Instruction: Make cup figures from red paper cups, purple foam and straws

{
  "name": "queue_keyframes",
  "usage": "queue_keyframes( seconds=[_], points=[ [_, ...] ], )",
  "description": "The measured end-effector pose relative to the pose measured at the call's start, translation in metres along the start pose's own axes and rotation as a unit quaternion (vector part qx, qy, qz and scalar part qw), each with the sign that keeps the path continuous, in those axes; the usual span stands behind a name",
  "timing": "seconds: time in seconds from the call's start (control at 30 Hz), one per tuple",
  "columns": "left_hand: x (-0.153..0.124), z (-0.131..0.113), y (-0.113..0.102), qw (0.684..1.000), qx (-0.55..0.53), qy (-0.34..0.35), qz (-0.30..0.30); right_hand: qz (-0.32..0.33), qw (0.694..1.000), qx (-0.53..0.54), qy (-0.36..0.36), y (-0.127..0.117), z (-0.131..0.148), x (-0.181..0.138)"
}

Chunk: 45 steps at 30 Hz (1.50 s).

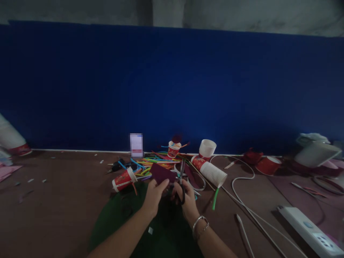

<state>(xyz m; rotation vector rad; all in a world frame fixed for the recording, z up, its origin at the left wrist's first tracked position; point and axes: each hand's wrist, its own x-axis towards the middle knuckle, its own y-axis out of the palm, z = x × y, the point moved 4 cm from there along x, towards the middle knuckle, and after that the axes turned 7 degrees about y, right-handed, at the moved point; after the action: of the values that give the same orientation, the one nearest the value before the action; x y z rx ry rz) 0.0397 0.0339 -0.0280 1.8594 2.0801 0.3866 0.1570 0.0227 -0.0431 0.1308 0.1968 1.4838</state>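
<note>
My left hand (156, 196) pinches a piece of dark maroon paper (162, 174) between thumb and fingers. Close beside it, my right hand (186, 199) is closed round the black handles of a pair of scissors (182, 175), whose blades point up and away from me. The blades stand at the right edge of the paper; whether they touch it I cannot tell. Behind both hands lies a loose pile of coloured straws (158, 160). A red and white paper cup (124, 180) rests on its side left of my left hand.
A lit phone (136, 145) leans against the blue partition (172, 82). Near it stands a small decorated cup (173, 149). Stacked paper cups (213, 173) lie to the right, by a white cable (243, 205). A power strip (309, 227) sits at the right front. Paper scraps dot the left side.
</note>
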Motion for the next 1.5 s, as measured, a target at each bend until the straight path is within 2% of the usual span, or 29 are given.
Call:
queue_keyframes(
  seconds=[0.13,0.27,0.67,1.0,1.5],
  points=[
    [0.004,-0.002,-0.004,0.996,-0.066,0.002,-0.061,0.098,0.994,-0.039,0.02,0.013,-0.001,-0.004],
    [0.004,-0.001,-0.006,0.996,-0.055,0.003,-0.071,0.13,0.989,-0.06,0.018,0.02,0.001,-0.008],
    [-0.004,-0.001,-0.001,0.997,-0.055,-0.014,-0.057,0.115,0.992,-0.059,-0.014,0.019,0.006,-0.009],
    [-0.003,0.003,-0.002,0.996,-0.069,0.008,-0.05,0.118,0.992,-0.047,-0.007,0.02,0.007,-0.009],
    [-0.005,0.006,0.0,0.996,-0.082,-0.019,-0.044,0.112,0.993,-0.044,-0.007,0.022,0.011,-0.012]
  ],
)
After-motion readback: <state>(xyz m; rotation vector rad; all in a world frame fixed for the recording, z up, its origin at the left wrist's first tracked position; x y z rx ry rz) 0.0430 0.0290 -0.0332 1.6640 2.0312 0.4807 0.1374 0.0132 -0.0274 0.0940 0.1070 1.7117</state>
